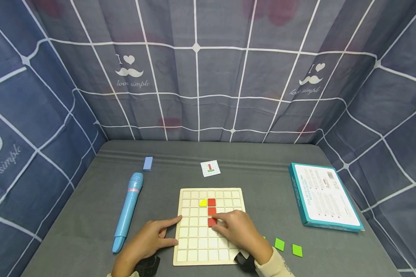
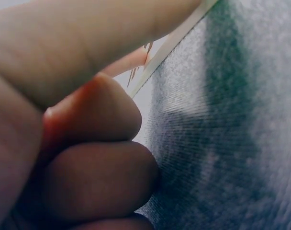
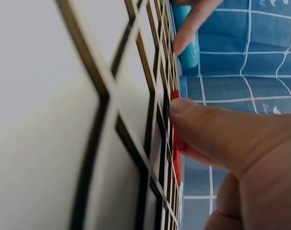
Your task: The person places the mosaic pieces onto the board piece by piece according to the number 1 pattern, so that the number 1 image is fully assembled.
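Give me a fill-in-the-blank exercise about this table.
Three ____ tiles form a column on the gridded board.
Beside its top tile sits a ____ piece.
The ____ hand touches the column's lowest tile.
In the head view, the light-blue stick lies to the board's ____.
Missing words: red; yellow; right; left.

Curtained booth: printed fabric (image 1: 215, 73), gray tabletop (image 1: 260, 173).

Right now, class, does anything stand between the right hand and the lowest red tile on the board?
Nothing visible does: the right hand has its thumb and finger at the lowest red tile. The left hand is off to the side, at the left edge of the board.
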The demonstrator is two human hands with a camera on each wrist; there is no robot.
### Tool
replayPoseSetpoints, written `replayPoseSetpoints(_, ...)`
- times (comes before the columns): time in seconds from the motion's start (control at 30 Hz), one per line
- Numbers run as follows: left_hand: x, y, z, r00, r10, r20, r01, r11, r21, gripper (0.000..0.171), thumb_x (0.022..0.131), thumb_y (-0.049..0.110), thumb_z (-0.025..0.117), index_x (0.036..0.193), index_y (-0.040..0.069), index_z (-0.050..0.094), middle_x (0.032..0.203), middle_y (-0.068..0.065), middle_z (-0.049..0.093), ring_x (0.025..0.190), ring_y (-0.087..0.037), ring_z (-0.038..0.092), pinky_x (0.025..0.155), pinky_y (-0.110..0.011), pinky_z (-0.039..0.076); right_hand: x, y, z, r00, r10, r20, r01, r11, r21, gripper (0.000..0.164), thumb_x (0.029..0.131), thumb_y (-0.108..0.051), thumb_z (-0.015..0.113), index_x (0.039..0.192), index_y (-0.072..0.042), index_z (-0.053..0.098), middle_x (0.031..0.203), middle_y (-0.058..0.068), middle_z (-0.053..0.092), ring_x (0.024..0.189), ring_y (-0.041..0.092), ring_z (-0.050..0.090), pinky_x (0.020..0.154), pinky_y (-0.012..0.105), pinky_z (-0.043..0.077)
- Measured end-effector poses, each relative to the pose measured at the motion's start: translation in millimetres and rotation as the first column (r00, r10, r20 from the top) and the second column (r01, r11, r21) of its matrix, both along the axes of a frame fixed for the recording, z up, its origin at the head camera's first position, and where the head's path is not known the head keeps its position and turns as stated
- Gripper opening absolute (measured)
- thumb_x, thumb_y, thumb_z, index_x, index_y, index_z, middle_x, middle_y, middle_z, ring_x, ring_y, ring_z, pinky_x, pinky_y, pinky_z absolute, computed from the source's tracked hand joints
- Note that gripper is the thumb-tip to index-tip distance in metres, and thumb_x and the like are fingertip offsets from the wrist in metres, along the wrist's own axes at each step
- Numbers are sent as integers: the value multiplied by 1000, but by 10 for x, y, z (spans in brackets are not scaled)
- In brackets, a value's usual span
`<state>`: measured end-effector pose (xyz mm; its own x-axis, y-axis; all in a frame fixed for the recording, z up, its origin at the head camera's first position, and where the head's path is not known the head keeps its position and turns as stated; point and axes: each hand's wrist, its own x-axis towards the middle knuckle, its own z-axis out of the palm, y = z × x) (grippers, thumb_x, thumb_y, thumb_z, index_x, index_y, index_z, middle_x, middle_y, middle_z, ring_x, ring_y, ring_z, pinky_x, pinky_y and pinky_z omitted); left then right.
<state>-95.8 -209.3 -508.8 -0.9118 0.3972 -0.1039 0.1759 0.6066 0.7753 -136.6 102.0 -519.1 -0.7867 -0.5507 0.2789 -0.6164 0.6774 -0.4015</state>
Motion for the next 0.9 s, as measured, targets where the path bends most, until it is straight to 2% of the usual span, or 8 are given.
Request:
replayPoseSetpoints(0.1, 0, 4, -5, 1000, -2, -8, 2, 1000, 8, 68, 83, 29, 86, 144, 13, 61, 56, 14, 35, 49, 2, 26, 47, -18, 28, 5, -11, -21, 1000, 0, -11, 1, 1000, 9, 20, 87, -30, 82, 103, -19, 81, 52, -22, 44, 57, -3, 43, 61, 27, 48)
replayPoseSetpoints(0.23, 2, 6, -11, 1000, 0, -9, 0, 1000, 7, 68, 83, 29, 86, 144, 13, 61, 56, 15, 35, 49, 2, 26, 47, -18, 27, 1, -17, -29, 1000, -12, -20, 12, 1000, 5, 19, 87, -30, 82, 103, -18, 82, 51, -23, 39, 55, -3, 38, 60, 27, 48)
replayPoseSetpoints(0.47, -4, 9, -10, 1000, 1, -8, -1, 1000, 2, 67, 83, 26, 86, 144, 12, 61, 56, 14, 36, 49, 2, 27, 46, -19, 28, 7, -27, -33, 998, -20, -57, 20, 1000, -2, 19, 85, -30, 83, 101, -19, 82, 55, -20, 48, 56, -3, 40, 59, 28, 48)
replayPoseSetpoints(0.67, -1, 17, -3, 1000, 11, -4, -11, 1000, -10, 68, 82, 25, 87, 144, 12, 61, 56, 14, 36, 49, 1, 27, 46, -19, 27, 12, -30, -31, 996, -36, -88, 35, 999, -7, 20, 83, -32, 85, 99, -20, 81, 56, -20, 47, 57, -3, 41, 58, 28, 48)
replayPoseSetpoints(0.9, -1, 17, 1, 1000, 9, 0, -9, 1000, 2, 68, 82, 25, 86, 144, 13, 61, 56, 14, 36, 49, 2, 26, 46, -19, 27, -4, -18, -52, 994, -44, -103, 42, 999, -22, 29, 80, -34, 88, 105, -23, 80, 56, -24, 25, 53, -4, 20, 48, 20, 26)
